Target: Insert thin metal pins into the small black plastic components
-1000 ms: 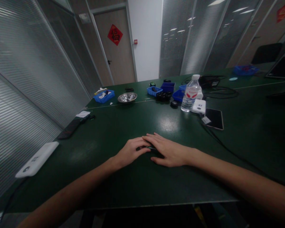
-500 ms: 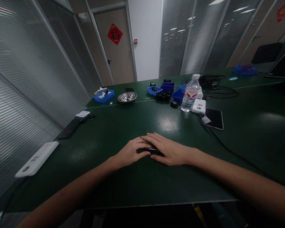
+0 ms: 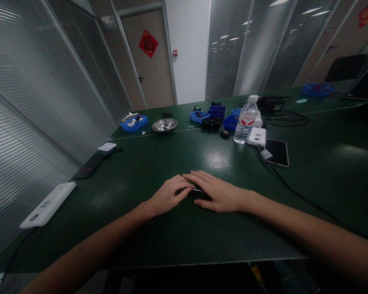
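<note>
Both my hands rest close together on the dark green table (image 3: 159, 245), fingertips meeting over a small dark object (image 3: 194, 193) that they largely hide. My left hand (image 3: 168, 196) has its fingers curled around the object's left end. My right hand (image 3: 216, 192) lies over the right end with fingers stretched forward and the thumb tucked under. What the object is I cannot make out.
Beyond my hands stand a water bottle (image 3: 245, 120), a white box (image 3: 256, 136), a dark tablet (image 3: 276, 152) with a cable, several blue bins (image 3: 135, 123) and a metal bowl (image 3: 164, 125). A white device (image 3: 47, 205) and a dark flat item (image 3: 90, 165) lie at the left edge.
My hands have barely shifted; the fingers have closed in slightly over the small dark object.
</note>
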Motion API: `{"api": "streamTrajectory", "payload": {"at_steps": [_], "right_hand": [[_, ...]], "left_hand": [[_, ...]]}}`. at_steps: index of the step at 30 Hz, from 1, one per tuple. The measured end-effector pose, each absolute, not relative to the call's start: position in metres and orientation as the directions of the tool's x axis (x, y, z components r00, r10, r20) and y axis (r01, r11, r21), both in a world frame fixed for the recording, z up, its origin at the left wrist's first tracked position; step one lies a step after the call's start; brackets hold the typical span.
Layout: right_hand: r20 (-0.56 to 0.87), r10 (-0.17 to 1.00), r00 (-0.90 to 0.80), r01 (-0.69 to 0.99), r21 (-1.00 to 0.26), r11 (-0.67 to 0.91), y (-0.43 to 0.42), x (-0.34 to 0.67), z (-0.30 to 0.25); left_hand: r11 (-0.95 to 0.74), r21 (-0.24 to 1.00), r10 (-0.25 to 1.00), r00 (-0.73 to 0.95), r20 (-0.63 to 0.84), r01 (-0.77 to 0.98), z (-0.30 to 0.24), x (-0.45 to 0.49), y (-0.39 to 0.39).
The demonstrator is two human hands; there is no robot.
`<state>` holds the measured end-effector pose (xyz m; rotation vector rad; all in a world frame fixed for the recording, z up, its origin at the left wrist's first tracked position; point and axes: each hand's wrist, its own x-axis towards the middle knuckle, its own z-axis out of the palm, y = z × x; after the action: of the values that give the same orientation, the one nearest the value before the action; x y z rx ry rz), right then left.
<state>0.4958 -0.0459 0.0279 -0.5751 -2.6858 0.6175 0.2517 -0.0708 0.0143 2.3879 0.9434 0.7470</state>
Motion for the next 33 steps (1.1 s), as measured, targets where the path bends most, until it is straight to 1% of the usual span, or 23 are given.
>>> {"api": "streamTrajectory", "payload": {"at_steps": [6,11,14,19,21,23,25,28,31,33], "right_hand": [[0.22,0.454,-0.864,0.314,-0.47,0.825,-0.045,0.496,0.025],[0.239,0.45,-0.86,0.302,-0.472,0.828,-0.044,0.496,0.023],[0.226,0.459,-0.859,0.313,-0.478,0.821,-0.045,0.496,0.025],[0.217,0.478,-0.851,0.334,-0.48,0.811,-0.047,0.497,0.027],[0.218,0.495,-0.841,0.36,-0.459,0.812,-0.046,0.498,0.025],[0.237,0.536,-0.81,0.406,-0.433,0.805,-0.044,0.498,0.022],[0.274,0.587,-0.762,0.455,-0.419,0.786,-0.041,0.499,0.019],[0.296,0.631,-0.717,0.485,-0.439,0.756,-0.035,0.501,0.017],[0.303,0.663,-0.685,0.513,-0.447,0.733,-0.03,0.503,0.015],[0.331,0.677,-0.657,0.535,-0.428,0.729,-0.028,0.504,0.012]], "left_hand": [[-0.552,0.628,0.818,0.501,0.282,0.548,0.012,0.245,-0.064],[-0.541,0.614,0.832,0.47,0.293,0.575,0.008,0.243,-0.062],[-0.538,0.601,0.837,0.46,0.296,0.591,0.006,0.242,-0.061],[-0.493,0.64,0.87,0.346,0.351,0.59,0.004,0.238,-0.061],[-0.491,0.634,0.871,0.336,0.357,0.598,0.006,0.238,-0.064],[-0.511,0.593,0.86,0.364,0.359,0.622,0.01,0.24,-0.069],[-0.553,0.53,0.833,0.426,0.353,0.643,0.015,0.243,-0.075],[-0.631,0.443,0.775,0.534,0.338,0.637,0.021,0.248,-0.082],[-0.682,0.388,0.73,0.61,0.309,0.62,0.022,0.251,-0.084],[-0.689,0.368,0.723,0.625,0.294,0.624,0.021,0.25,-0.083]]}}
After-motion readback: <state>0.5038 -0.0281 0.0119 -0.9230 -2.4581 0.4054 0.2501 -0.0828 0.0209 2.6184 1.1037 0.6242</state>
